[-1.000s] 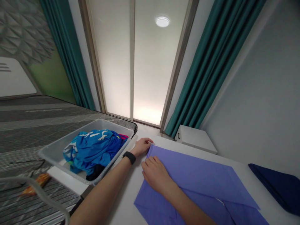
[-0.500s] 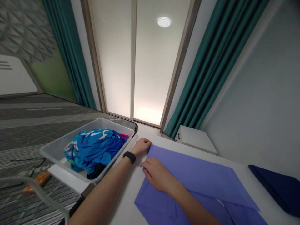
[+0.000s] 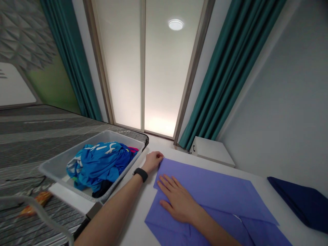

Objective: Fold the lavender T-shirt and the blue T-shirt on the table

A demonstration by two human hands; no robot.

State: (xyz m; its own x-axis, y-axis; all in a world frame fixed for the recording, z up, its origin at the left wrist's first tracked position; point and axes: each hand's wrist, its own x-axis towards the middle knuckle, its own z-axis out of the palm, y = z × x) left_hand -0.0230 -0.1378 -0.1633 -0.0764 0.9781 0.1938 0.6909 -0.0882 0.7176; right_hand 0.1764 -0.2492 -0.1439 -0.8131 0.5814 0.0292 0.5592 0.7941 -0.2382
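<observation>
The white table (image 3: 139,206) supports the purple cloth (image 3: 217,184), folded in layers and mostly flat, its left edges not yet aligned. The left hand (image 3: 153,160) curls at the far-left corner, grip indeterminable; the right hand (image 3: 179,203) lies spread on top, holding nothing.

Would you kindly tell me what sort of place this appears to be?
Probably a room in a home, perhaps a bedroom: teal curtains flank pale, frosted-looking doors, a low white cabinet stands near the wall, and a plastic bin holds crumpled blue clothing.
</observation>
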